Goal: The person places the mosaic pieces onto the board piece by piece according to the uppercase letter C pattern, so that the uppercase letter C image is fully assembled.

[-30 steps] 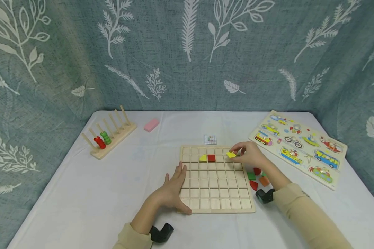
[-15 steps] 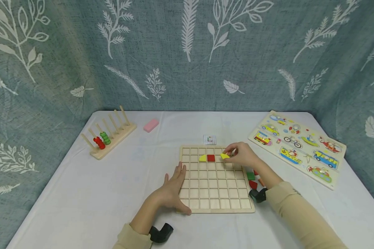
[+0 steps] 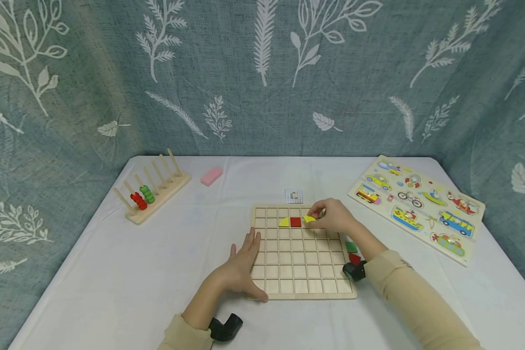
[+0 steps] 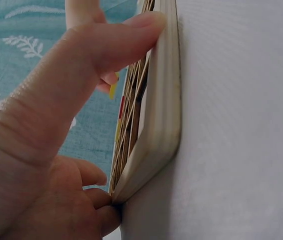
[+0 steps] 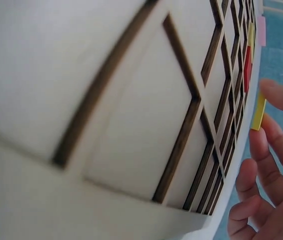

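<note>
Between thumb and fingers, my right hand pinches a yellow tile with a cut-off or curved edge, just above the wooden grid board. That tile shows edge-on in the right wrist view, slightly apart from the board. A red square tile lies in a cell to its left, and another yellow tile with a rounded corner lies beside the red one. My left hand rests along the board's left side with fingers extended, its thumb touching the near edge.
Green and red tiles lie right of the board, partly behind my right wrist. Behind the board is a small pattern card. A vehicle puzzle, a peg stand with beads and a pink block stand further off.
My right hand has moved left across the board with the yellow tile, from near the right edge to close beside the red tile. The left hand has stayed in place.
</note>
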{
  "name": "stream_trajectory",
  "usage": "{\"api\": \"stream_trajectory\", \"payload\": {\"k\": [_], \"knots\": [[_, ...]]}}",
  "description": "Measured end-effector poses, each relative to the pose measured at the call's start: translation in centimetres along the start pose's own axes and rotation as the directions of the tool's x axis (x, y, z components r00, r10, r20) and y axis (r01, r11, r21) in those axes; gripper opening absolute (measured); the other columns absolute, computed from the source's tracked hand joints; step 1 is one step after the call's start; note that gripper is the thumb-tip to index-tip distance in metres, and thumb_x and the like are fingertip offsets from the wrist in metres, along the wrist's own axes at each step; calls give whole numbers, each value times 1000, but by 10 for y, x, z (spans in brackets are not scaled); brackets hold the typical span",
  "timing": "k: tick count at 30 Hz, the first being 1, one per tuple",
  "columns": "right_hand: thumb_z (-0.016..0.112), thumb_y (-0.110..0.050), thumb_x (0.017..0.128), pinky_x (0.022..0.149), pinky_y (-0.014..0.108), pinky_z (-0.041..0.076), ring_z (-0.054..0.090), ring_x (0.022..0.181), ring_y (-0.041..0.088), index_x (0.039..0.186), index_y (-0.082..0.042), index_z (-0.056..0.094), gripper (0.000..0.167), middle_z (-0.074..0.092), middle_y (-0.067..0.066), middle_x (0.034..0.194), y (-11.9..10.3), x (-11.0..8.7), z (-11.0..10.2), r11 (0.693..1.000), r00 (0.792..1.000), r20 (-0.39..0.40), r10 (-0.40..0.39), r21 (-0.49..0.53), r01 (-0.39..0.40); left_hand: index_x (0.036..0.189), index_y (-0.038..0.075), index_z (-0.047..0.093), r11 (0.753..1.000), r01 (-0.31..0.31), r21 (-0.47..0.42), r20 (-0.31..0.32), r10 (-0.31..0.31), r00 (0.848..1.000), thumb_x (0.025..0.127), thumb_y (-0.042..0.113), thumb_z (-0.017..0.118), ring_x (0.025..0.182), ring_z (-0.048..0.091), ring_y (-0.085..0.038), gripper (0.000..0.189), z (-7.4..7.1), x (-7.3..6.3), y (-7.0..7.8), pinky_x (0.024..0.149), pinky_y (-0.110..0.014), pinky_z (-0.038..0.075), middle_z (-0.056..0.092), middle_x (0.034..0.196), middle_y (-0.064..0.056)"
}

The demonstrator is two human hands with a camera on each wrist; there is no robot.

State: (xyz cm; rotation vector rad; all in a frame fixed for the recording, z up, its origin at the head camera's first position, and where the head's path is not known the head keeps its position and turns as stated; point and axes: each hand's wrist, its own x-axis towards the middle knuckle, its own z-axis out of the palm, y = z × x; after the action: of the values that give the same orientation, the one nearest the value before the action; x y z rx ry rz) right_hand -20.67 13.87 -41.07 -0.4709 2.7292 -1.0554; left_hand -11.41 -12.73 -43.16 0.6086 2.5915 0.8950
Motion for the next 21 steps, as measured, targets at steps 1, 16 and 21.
{"api": "stream_trajectory", "payload": {"k": [1, 16, 21], "knots": [[77, -19, 73, 60, 28, 44, 51, 65, 14, 87, -4, 68, 23, 59, 0, 74, -2, 0, 1, 1000, 1000, 0, 3, -5, -3, 144, -5, 6, 1000, 0, 0, 0, 0, 1000, 44, 34, 91, 138, -2, -31, 137, 0, 0, 0, 105, -58, -2, -7, 151, -18], [77, -25, 72, 59, 28, 40, 50, 66, 15, 83, -8, 67, 23, 57, -1, 71, -16, 3, 3, 981, 990, 21, 142, -134, -138, 144, -5, 5, 1000, 0, -5, 4, 0, 1000, 45, 33, 91, 138, -3, -31, 136, -1, -1, 2, 105, -58, -3, -7, 151, -19], [77, -27, 72, 56, 28, 39, 50, 65, 15, 83, -9, 66, 24, 57, -1, 70, -17, 4, 4, 973, 987, 11, 158, -173, -154, 144, -5, 5, 1000, -2, -5, 5, 2, 1000, 45, 33, 91, 138, -3, -31, 136, -1, -1, 1, 105, -58, -3, -7, 151, -19]]}}
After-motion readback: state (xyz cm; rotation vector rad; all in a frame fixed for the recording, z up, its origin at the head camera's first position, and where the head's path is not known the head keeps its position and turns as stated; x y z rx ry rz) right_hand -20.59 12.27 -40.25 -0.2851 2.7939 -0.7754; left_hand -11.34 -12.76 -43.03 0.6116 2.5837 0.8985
